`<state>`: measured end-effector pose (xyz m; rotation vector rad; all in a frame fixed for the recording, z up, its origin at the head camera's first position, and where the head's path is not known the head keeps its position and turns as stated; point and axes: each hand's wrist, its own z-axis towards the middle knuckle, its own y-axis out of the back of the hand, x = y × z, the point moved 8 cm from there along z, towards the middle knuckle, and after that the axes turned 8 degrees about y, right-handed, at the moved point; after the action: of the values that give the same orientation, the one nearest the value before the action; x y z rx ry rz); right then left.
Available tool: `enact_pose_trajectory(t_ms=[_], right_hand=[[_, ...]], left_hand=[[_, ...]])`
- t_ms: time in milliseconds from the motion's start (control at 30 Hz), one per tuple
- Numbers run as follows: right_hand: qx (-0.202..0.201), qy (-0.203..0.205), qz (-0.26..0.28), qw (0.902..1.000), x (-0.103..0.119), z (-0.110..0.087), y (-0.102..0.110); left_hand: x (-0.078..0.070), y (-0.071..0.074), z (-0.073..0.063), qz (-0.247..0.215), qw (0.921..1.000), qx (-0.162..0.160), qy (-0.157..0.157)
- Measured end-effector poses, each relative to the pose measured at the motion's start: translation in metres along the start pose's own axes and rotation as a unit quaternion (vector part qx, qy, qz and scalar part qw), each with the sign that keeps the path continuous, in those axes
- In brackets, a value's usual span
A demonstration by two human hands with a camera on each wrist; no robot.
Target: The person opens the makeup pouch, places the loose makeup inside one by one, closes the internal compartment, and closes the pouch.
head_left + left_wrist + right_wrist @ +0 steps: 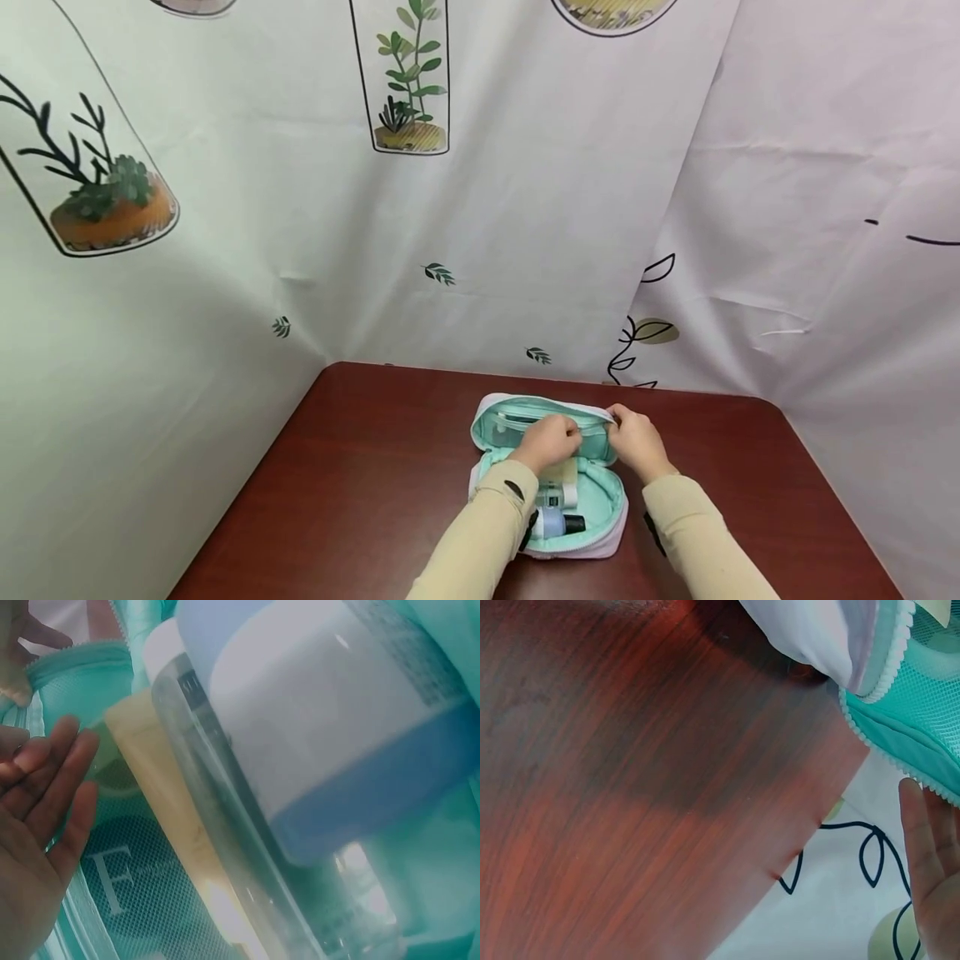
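A toiletry bag (617, 533), pale lilac outside and mint green inside, lies unzipped with its lid raised at the back. My left hand (551, 440) is at the lid's mesh pocket (165, 900), its thumb and forefinger pinching what appears to be the pocket's zipper pull, mostly hidden by the fingers. With my right hand (636, 437) I grip the right edge of the lid (922, 776). Inside the bag's base lie a blue-and-white bottle (322, 712) with a black cap, a clear bottle (217, 787) with a white cap and a yellow tube (161, 765).
The bag rests on a dark red wooden table (360, 467). White fabric printed with plants (517, 250) hangs behind the table's far edge and along its sides. Behind the mesh, a dark item bearing a large letter F (111, 879) shows.
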<state>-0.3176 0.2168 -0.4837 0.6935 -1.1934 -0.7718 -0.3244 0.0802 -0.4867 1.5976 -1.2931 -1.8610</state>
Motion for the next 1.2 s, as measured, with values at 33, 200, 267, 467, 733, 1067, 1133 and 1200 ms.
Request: enact_pose_trajectory(t_ms=[33, 200, 267, 467, 733, 1067, 1133, 1200], right_hand=[[0.003, -0.002, -0.004, 1.0, 0.001, 0.001, 0.0], [0.014, -0.013, -0.013, 0.9997, 0.002, 0.001, -0.001], [0.019, -0.017, -0.009, 0.9996, 0.002, 0.001, -0.002], [0.029, -0.027, -0.011, 0.9992, -0.001, 0.001, -0.003], [0.027, -0.019, -0.017, 0.9993, 0.001, 0.002, -0.005], [0.029, -0.027, -0.015, 0.9991, 0.0, 0.003, -0.007], [0.028, -0.028, -0.015, 0.9991, -0.001, 0.004, -0.006], [0.027, -0.027, -0.017, 0.9991, -0.001, 0.004, -0.006]], left_hand=[[0.001, 0.001, -0.001, -0.001, 1.0, 0.003, 0.001], [0.007, 0.008, -0.005, 0.008, 1.0, 0.002, -0.005], [0.011, 0.01, -0.007, 0.014, 0.9999, 0.001, -0.006], [0.021, 0.016, -0.013, 0.01, 0.9998, 0.012, -0.008], [0.033, 0.021, -0.021, -0.002, 0.9993, 0.037, -0.004], [0.056, 0.039, -0.035, 0.055, 0.9984, -0.015, 0.003], [0.062, 0.044, -0.038, 0.062, 0.9975, -0.032, 0.006], [0.068, 0.05, -0.041, 0.071, 0.9962, -0.049, 0.011]])
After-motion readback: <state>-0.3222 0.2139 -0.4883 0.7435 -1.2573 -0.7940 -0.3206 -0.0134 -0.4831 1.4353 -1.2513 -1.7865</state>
